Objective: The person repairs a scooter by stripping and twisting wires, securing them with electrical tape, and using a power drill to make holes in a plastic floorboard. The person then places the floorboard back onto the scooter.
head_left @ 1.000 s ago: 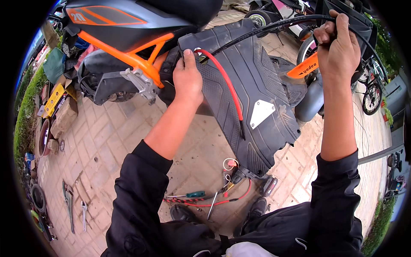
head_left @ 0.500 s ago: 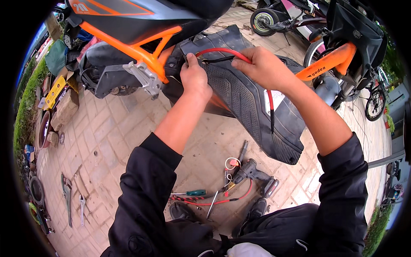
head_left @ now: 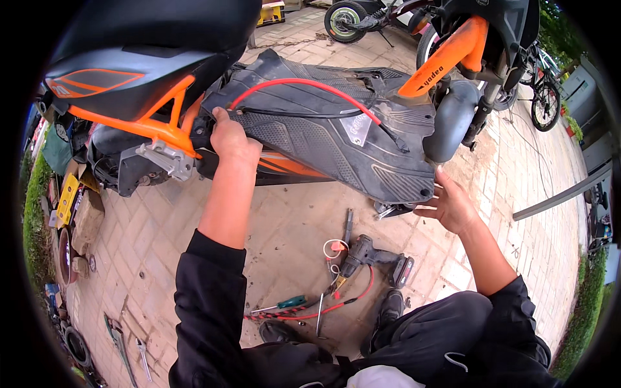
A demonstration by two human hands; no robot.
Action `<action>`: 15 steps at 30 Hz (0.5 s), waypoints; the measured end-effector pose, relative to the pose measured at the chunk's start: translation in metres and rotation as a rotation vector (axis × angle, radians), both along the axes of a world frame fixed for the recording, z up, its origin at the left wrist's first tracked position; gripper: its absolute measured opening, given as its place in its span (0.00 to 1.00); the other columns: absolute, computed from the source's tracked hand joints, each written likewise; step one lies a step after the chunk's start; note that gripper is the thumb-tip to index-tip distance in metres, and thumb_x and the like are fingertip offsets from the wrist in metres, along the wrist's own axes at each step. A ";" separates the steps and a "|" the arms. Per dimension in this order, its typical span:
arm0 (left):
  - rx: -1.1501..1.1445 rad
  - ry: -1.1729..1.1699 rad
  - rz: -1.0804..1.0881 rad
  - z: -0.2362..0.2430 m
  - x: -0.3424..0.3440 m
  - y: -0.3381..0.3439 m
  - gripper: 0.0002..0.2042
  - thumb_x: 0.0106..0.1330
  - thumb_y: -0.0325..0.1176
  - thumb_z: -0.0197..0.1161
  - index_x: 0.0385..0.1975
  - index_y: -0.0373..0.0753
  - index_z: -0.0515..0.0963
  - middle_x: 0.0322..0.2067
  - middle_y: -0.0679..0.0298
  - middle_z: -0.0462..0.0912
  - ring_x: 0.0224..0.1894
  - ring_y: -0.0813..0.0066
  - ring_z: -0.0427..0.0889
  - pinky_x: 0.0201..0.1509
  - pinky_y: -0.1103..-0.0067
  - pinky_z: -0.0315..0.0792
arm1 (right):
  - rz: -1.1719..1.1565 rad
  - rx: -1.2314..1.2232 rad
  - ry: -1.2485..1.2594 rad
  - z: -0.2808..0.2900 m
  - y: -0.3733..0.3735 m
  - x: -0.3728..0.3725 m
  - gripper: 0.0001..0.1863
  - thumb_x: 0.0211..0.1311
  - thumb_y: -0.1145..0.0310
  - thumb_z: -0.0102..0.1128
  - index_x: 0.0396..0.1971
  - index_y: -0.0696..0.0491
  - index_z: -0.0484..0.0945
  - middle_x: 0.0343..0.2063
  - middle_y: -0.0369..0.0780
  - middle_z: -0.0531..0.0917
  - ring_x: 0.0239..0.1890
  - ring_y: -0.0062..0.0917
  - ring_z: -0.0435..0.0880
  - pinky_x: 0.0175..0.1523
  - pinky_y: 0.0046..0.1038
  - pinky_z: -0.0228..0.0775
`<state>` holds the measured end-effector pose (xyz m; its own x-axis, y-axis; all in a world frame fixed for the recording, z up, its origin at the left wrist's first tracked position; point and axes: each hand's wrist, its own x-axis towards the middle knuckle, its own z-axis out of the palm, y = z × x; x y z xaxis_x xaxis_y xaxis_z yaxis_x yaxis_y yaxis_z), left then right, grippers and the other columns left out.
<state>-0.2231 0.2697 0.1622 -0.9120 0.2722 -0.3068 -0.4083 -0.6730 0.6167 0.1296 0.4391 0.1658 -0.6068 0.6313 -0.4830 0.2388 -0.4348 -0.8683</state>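
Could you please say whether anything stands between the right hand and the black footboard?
Nothing visible does: the right hand is at the near right corner of the black footboard; the red cable and black cable run farther in.

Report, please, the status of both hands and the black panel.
Left hand at rear of black panel. Right hand at its front corner. Red cable and black cable across its top, possibly in the way.

Dark lettering [head_left: 432, 77] with a small mark runs along the orange tube [head_left: 460, 52], and a word in dark letters stands on the pale plate [head_left: 356, 128] fixed to the black mat [head_left: 291, 145]. Pale numerals [head_left: 61, 90] mark the side panel [head_left: 97, 79]; print on the yellow box [head_left: 66, 200] is too small to read.
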 end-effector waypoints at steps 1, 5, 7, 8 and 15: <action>-0.001 0.011 0.001 -0.001 0.002 0.002 0.22 0.75 0.46 0.45 0.60 0.37 0.65 0.55 0.59 0.72 0.53 0.60 0.75 0.56 0.59 0.73 | 0.044 -0.152 0.129 -0.010 -0.006 0.002 0.33 0.66 0.45 0.52 0.58 0.58 0.66 0.50 0.46 0.76 0.46 0.38 0.80 0.48 0.42 0.78; -0.019 0.025 0.018 -0.001 0.005 -0.005 0.20 0.76 0.42 0.43 0.58 0.34 0.66 0.55 0.58 0.72 0.55 0.62 0.75 0.62 0.62 0.70 | 0.024 -0.033 0.402 0.007 -0.016 -0.019 0.31 0.67 0.60 0.55 0.63 0.60 0.59 0.50 0.47 0.74 0.48 0.35 0.80 0.48 0.42 0.80; 0.003 0.059 0.009 -0.001 -0.004 -0.012 0.19 0.76 0.40 0.43 0.57 0.34 0.67 0.53 0.57 0.73 0.54 0.63 0.75 0.61 0.62 0.70 | 0.030 0.072 0.388 0.019 -0.019 -0.025 0.32 0.65 0.66 0.57 0.65 0.62 0.56 0.50 0.48 0.74 0.48 0.33 0.79 0.47 0.41 0.80; -0.014 0.071 -0.029 -0.003 -0.006 -0.016 0.18 0.76 0.39 0.43 0.57 0.34 0.67 0.53 0.57 0.73 0.54 0.63 0.75 0.61 0.63 0.70 | 0.039 0.135 0.362 0.014 -0.018 -0.027 0.33 0.64 0.69 0.57 0.65 0.62 0.54 0.51 0.49 0.73 0.48 0.32 0.79 0.47 0.41 0.80; -0.334 0.355 -0.197 0.001 -0.009 -0.046 0.20 0.72 0.36 0.53 0.59 0.33 0.64 0.53 0.55 0.72 0.55 0.62 0.72 0.65 0.64 0.62 | 0.140 0.416 0.282 0.013 -0.046 -0.017 0.35 0.61 0.71 0.60 0.64 0.66 0.54 0.43 0.44 0.77 0.45 0.22 0.78 0.49 0.24 0.71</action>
<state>-0.2324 0.2239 0.1628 -0.9169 0.3894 -0.0878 -0.2344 -0.3472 0.9080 0.1125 0.3930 0.1785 -0.7696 0.6383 -0.0138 0.0017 -0.0196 -0.9998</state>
